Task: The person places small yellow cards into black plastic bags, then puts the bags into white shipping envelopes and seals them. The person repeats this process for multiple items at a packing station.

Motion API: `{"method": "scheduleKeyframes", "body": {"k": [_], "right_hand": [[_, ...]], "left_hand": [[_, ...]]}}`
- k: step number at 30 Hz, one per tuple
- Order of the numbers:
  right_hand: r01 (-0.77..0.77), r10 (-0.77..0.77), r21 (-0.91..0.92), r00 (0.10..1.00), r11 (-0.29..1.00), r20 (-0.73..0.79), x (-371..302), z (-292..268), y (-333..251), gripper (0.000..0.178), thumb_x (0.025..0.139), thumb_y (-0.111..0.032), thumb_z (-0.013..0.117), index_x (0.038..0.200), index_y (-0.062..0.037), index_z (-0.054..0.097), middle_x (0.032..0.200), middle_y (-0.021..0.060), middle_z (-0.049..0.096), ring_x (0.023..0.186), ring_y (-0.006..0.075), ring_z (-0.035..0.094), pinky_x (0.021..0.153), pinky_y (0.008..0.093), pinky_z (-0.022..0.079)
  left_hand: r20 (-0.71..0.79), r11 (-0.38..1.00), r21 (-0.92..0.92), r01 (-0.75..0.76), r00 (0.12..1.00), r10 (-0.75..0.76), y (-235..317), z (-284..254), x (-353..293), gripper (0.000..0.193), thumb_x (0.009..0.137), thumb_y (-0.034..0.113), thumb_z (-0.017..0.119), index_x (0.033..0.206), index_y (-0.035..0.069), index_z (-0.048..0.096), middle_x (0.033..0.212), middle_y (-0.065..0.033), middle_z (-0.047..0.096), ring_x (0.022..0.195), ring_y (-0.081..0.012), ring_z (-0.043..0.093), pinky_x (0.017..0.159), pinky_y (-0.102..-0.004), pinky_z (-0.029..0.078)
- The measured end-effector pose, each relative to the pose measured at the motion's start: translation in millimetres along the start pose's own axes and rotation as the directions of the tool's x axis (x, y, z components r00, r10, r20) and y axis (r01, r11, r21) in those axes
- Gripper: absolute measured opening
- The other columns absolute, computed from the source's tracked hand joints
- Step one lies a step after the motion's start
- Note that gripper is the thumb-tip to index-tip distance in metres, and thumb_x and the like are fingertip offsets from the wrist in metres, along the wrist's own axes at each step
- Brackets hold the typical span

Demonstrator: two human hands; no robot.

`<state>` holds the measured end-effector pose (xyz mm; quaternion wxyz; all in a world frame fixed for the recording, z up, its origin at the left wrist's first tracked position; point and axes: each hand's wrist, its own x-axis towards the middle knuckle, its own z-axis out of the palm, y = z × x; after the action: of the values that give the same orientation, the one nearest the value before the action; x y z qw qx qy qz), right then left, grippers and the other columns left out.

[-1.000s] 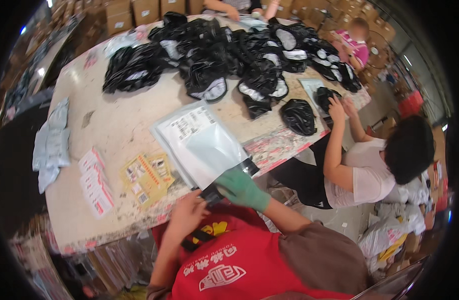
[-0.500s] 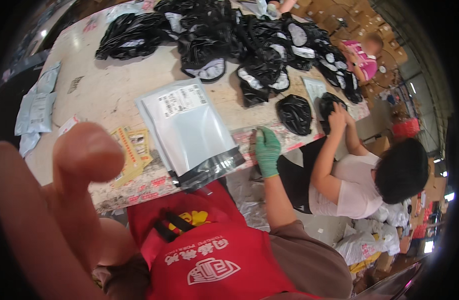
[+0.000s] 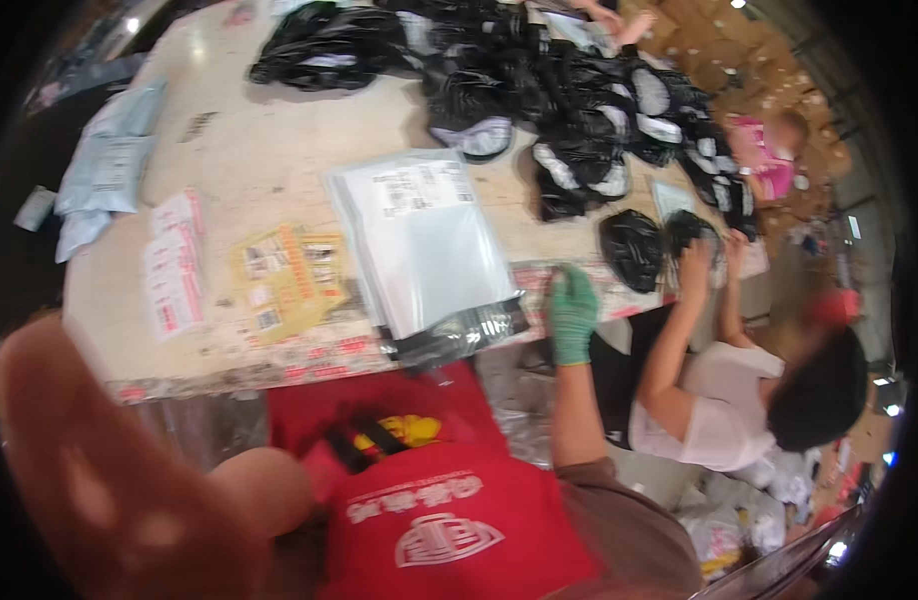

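My left hand [image 3: 109, 460], bare and large at the lower left, is raised close to the view and smeared by motion; its grip does not show. My right hand [image 3: 573, 315], in a green knit glove, rests at the table's near edge with fingers bent together; the palm side is hidden. Between the hands, a pale plastic mailing bag [image 3: 434, 265] with a white label and a black lower strip lies flat, its bottom overhanging the edge. Left of it are yellow printed cards [image 3: 284, 280] and white-and-red slips [image 3: 174, 265].
Black plastic-wrapped bundles [image 3: 469, 90] cover the table's [image 3: 249, 150] far side. Light blue parcels [image 3: 109, 165] lie at its left edge. Beside me on the right, a co-worker in a pale shirt [image 3: 709, 400] handles a black bundle [image 3: 691, 232]. Another person in pink [image 3: 764, 155] is farther off.
The view has shifted, so the table sits farther right. My left hand has moved lower and left in view, uncovering the cards and slips. My gloved right hand stays by the edge.
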<state>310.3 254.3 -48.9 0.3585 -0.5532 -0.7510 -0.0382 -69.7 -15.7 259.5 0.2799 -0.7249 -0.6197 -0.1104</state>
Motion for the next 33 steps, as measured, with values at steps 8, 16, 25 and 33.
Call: {"method": "scheduleKeyframes", "body": {"k": [8, 16, 25, 33], "right_hand": [[-0.122, 0.123, 0.104, 0.992, 0.987, -0.007, 5.6, -3.5, -11.7, 0.018, 0.09, -0.019, 0.06, 0.101, -0.0098, 0.069, 0.098, 0.0129, 0.069, 0.089, 0.032, 0.066, 0.08, 0.0401, 0.052], [-0.08, 0.08, 0.107, 0.997, 0.991, 0.006, 5.3, -3.2, -5.9, 0.016, 0.089, -0.018, 0.062, 0.101, -0.0086, 0.069, 0.099, 0.0126, 0.069, 0.089, 0.0317, 0.066, 0.079, 0.0394, 0.053], [-0.096, 0.095, 0.109, 0.995, 0.989, 0.015, 6.6, -5.0, -10.0, 0.015, 0.088, -0.018, 0.061, 0.099, -0.0103, 0.068, 0.096, 0.0123, 0.069, 0.088, 0.0315, 0.066, 0.08, 0.0403, 0.052], [-0.171, 0.168, 0.127, 0.985, 0.977, 0.034, 7.2, -7.7, -14.2, 0.016, 0.088, -0.021, 0.061, 0.099, -0.0115, 0.069, 0.095, 0.0116, 0.069, 0.084, 0.0315, 0.067, 0.076, 0.0403, 0.053]], "left_hand": [[0.114, 0.96, 0.277, -0.053, 0.993, 0.022, 3.3, 0.3, 0.6, 0.064, 0.095, 0.045, 0.049, 0.135, -0.003, 0.044, 0.117, -0.0183, 0.055, 0.103, -0.03, 0.055, 0.09, -0.0375, 0.045], [0.224, 0.905, 0.4, -0.143, 0.973, 0.055, 3.7, -7.0, 7.4, 0.065, 0.096, 0.045, 0.046, 0.136, -0.006, 0.042, 0.111, -0.0191, 0.058, 0.097, -0.0292, 0.059, 0.086, -0.0336, 0.049], [0.225, 0.913, 0.387, -0.126, 0.974, 0.039, 2.0, 0.0, 12.8, 0.052, 0.096, 0.035, 0.05, 0.129, -0.005, 0.048, 0.102, -0.0153, 0.06, 0.089, -0.0232, 0.061, 0.079, -0.0292, 0.05], [0.114, 0.966, 0.248, -0.069, 0.993, 0.042, -0.5, 14.1, 12.6, 0.045, 0.096, 0.031, 0.052, 0.125, -0.005, 0.052, 0.098, -0.0131, 0.061, 0.085, -0.02, 0.06, 0.075, -0.0274, 0.049]]}}
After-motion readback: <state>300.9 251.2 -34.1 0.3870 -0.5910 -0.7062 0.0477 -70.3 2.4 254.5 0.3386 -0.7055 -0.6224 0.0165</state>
